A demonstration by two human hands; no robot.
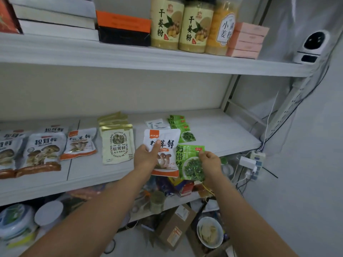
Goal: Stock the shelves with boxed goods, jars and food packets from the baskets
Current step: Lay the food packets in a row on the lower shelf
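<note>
Mushroom packet (168, 143), white with an orange band at its foot, is held upright just over the front edge of the middle shelf (226, 132). The left hand (146, 157) grips it, thumb pressed on the printed front and fingers curled behind. Just beside it and partly tucked behind its right edge is a green seaweed packet (189, 164), which the right hand (211, 162) pinches by its right side between thumb and curled fingers.

On the shelf behind lie more green packets (182, 129) in a short overlapping row. To the left is a fanned stack of cream-and-gold packets (117, 143), then several mushroom packets (44, 151) lying flat. The upper shelf (130, 56) carries three jars (197, 26) of powder, a stack of pink boxes (247, 41) and a black-and-orange box (124, 28). Below, a cardboard box (176, 225) and a bowl (209, 232) sit among blurred clutter.
</note>
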